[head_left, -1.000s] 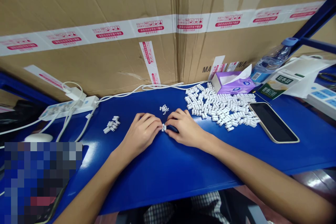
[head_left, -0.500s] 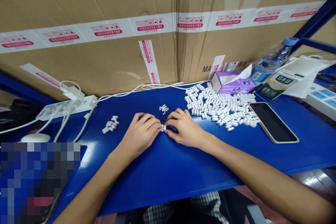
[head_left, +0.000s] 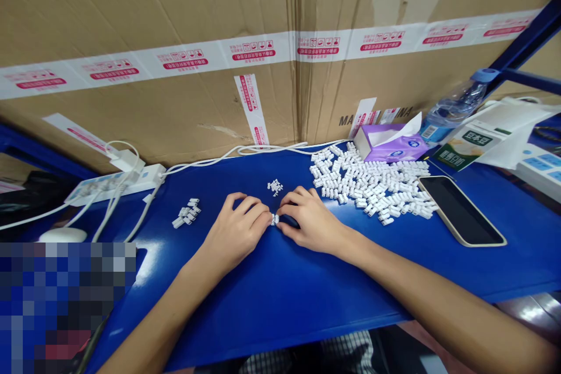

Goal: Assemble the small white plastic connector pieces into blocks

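Observation:
Two small white plastic pieces (head_left: 274,220) meet between my fingertips at the middle of the blue table (head_left: 263,298). My left hand (head_left: 240,228) pinches the left one, its other fingers curled. From the right, my right hand (head_left: 309,219) pinches at the other one, thumb and forefinger closed in. A dark rounded patch shows between that thumb and forefinger; whether it is an object or shadow I cannot tell. Just beyond the hands lies a little heap of tiny white parts (head_left: 275,187). A small group of white plastic pieces (head_left: 186,213) rests left of my left hand.
A large spread of similar white pieces (head_left: 372,181) covers the back right. Around it are a purple tissue box (head_left: 392,143), a phone (head_left: 462,210), a plastic bottle (head_left: 456,105) and a green-white packet (head_left: 468,140). A power strip (head_left: 118,184) with cables sits back left; cardboard (head_left: 197,105) stands behind.
The whole view has shifted slightly, so everything appears a little lower. Both hands keep the same pinch on the small white pieces, with hardly any visible movement.

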### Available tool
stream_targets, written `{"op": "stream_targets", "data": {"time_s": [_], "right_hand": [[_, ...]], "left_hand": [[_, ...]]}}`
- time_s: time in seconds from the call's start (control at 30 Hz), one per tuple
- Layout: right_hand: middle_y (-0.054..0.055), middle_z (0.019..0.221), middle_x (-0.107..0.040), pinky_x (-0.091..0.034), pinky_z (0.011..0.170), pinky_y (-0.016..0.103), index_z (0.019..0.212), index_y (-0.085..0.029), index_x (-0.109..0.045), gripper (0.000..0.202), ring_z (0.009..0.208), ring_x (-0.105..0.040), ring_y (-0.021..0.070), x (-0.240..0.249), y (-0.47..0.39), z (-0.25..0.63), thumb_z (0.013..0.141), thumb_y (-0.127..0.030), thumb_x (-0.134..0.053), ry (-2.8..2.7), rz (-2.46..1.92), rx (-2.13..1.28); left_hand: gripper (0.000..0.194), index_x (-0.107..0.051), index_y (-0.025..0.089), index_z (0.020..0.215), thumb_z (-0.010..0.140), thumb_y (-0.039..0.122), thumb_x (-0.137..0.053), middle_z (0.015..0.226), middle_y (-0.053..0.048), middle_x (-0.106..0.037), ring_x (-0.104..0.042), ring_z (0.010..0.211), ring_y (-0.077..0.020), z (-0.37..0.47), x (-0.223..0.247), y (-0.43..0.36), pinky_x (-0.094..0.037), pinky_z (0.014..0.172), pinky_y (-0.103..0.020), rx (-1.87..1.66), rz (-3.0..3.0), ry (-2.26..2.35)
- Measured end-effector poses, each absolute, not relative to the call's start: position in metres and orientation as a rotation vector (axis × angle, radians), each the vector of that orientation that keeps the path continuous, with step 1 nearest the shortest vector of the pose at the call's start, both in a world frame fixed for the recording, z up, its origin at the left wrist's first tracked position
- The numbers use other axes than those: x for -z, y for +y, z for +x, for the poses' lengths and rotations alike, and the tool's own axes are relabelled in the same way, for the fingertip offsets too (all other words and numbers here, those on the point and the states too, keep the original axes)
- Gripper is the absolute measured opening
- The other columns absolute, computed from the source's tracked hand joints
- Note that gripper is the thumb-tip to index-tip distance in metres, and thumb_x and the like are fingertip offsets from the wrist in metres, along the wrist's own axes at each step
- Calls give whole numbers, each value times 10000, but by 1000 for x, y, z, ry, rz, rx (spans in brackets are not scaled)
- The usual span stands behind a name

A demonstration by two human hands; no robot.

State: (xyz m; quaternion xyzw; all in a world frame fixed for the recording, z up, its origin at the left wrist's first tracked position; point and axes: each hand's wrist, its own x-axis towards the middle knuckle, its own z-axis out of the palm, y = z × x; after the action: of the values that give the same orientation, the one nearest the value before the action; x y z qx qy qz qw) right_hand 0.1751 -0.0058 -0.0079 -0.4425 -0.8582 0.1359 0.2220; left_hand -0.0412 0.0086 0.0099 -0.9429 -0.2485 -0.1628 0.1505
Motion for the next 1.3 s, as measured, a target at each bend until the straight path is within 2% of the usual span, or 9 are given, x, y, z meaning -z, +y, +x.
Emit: {"op": "stream_targets", "data": {"time_s": [0.27, 0.4, 0.5, 0.73, 0.87, 0.97, 1.07, 1.2, 1.3], "right_hand": [[77, 1056, -685, -327, 837, 396, 1017, -189, -737, 139, 1018, -519, 251, 8, -6, 176, 948, -287, -666, -2367, -1212, -381], [72, 1050, -685, -322, 833, 391, 1027, -193, -738, 140, 1016, -521, 251, 8, -6, 177, 951, -280, -659, -2366, -1206, -395], [68, 1049, -686, -315, 823, 390, 1031, -188, -741, 144, 1017, -524, 249, 8, -6, 177, 952, -273, -655, -2363, -1207, -397], [66, 1054, -687, -320, 820, 391, 1016, -200, -744, 121, 1025, -524, 254, 5, -4, 180, 933, -256, -676, -2372, -1215, -409], [75, 1071, -685, -350, 841, 406, 1012, -193, -747, 121, 1045, -537, 264, 2, -4, 182, 908, -243, -710, -2383, -1247, -411], [85, 1086, -684, -387, 860, 426, 1040, -189, -750, 149, 1062, -547, 278, 0, -5, 183, 908, -248, -712, -2409, -1264, -387], [111, 1108, -685, -440, 900, 470, 1157, -164, -725, 280, 1082, -555, 303, -3, -6, 182, 910, -295, -709, -2454, -1273, -344], [188, 1293, -635, -489, 1012, 513, 1337, -65, -622, 471, 1196, -553, 343, 2, -11, 180, 935, -309, -654, -2479, -1260, -282], [253, 1468, -523, -430, 1144, 519, 1434, 16, -510, 509, 1397, -450, 365, 16, -18, 181, 993, -239, -507, -2452, -1276, -217]], "left_hand": [[184, -708, 201, 913, 1006, 165, -553, 943, -43, -768, -670, 941, -225, -40, -7, 10, -438, 894, -427, 604, -2845, -816], [118, -703, 207, 988, 1000, 252, -595, 975, -39, -759, -671, 896, -201, -43, -3, 12, -449, 850, -380, 683, -2982, -1050], [131, -720, 224, 1036, 997, 273, -604, 988, -28, -751, -666, 890, -198, -45, -1, 14, -444, 840, -370, 672, -3043, -1129], [102, -720, 237, 1005, 979, 277, -630, 993, -24, -745, -659, 906, -219, -40, -1, 10, -447, 811, -376, 628, -3056, -1286], [300, -654, 205, 1224, 965, 356, -654, 1180, -82, -722, -640, 1080, -274, -40, -3, 8, -483, 901, -441, 576, -3015, -1371], [395, -586, 176, 1352, 1015, 379, -556, 1369, -134, -639, -576, 1256, -309, -41, -1, 4, -469, 1006, -505, 497, -2925, -1430], [458, -527, 157, 1437, 1049, 390, -457, 1520, -160, -523, -458, 1413, -333, -42, 4, -3, -399, 1116, -564, 397, -2812, -1463], [550, -427, 134, 1529, 1062, 422, -387, 1627, -155, -377, -314, 1516, -345, -47, 15, -13, -299, 1190, -624, 235, -2719, -1563], [561, -420, 127, 1540, 1069, 422, -344, 1638, -148, -350, -288, 1529, -333, -51, 21, -18, -264, 1216, -612, 187, -2676, -1614]]}}
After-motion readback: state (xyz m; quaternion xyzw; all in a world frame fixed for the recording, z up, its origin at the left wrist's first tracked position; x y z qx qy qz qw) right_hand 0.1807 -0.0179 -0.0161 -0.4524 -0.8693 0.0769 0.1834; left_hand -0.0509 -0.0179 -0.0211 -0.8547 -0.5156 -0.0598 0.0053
